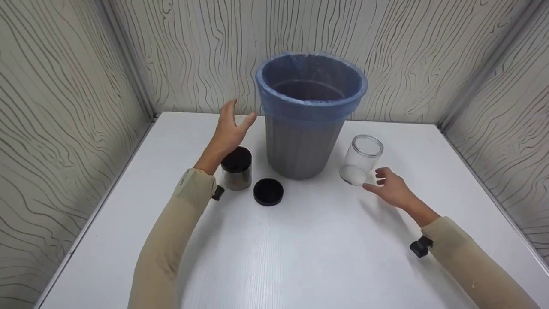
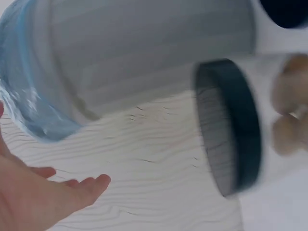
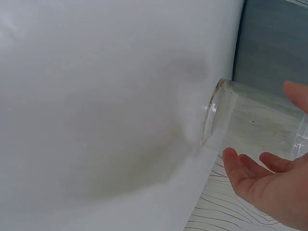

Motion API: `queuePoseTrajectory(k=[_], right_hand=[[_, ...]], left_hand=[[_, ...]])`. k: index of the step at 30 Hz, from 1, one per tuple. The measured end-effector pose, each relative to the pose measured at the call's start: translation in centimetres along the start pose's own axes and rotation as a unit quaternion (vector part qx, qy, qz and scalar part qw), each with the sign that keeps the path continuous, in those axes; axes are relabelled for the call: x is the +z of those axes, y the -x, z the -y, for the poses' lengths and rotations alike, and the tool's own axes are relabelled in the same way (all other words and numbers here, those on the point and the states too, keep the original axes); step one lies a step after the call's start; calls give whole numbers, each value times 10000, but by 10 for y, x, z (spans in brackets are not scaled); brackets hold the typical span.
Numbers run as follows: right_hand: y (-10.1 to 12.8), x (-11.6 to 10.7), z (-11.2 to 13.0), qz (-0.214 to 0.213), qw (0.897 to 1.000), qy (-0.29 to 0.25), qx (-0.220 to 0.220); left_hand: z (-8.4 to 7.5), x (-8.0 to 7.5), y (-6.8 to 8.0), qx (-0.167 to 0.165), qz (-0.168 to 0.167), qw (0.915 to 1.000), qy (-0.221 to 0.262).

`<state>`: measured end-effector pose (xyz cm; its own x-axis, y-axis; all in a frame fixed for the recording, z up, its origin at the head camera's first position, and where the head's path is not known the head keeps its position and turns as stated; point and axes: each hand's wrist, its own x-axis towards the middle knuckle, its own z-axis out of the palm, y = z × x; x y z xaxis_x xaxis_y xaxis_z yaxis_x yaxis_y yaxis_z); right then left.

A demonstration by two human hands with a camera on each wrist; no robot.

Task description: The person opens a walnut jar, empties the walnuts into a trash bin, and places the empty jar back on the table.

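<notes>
My left hand (image 1: 230,132) is raised in front of the bin's left side, thumb and fingers spread with nothing between them. Below it stands a glass jar with a black lid (image 1: 237,159). Through its glass, the left wrist view shows brown, rounded pieces (image 2: 288,91), blurred. A loose black lid (image 1: 268,192) lies flat on the table beside that jar. On the right, a clear glass jar (image 1: 364,159) stands without a lid and looks empty. My right hand (image 1: 393,189) is beside its lower part, fingers loosely bent and thumb apart, fingertips close to the glass.
A grey bin (image 1: 300,148) lined with a blue bag (image 1: 311,112) stands at the back middle, between the two jars. The white table (image 1: 300,257) is bordered by patterned panels (image 1: 193,56) at the back and both sides.
</notes>
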<state>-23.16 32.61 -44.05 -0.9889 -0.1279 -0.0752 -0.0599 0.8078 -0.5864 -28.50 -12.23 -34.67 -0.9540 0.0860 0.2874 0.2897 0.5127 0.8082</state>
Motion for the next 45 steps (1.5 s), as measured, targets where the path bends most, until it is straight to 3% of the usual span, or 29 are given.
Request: queuePoseTrajectory(k=[6,11,16,23,33,45], right_hand=[[10,4,13,74,9991,-32,-405],[14,10,28,174,9966,-200,-776],[15,19,38,136,9930,-459,-1079],[11,32,44,108,9888,-810,-1245],[3,41,65,117,9836,-820,-1603],[-7,52,90,286,9754,-1026,-1929]], left_hand=[[29,-4,11,-213,628,9965,-506],[52,-7,20,-432,1058,9921,-521],[73,-9,31,-687,1487,9864,-103],[99,-5,42,-1054,2054,9699,771],[123,0,44,-1254,2163,9552,1582],[135,13,47,-1081,2154,9570,1616]])
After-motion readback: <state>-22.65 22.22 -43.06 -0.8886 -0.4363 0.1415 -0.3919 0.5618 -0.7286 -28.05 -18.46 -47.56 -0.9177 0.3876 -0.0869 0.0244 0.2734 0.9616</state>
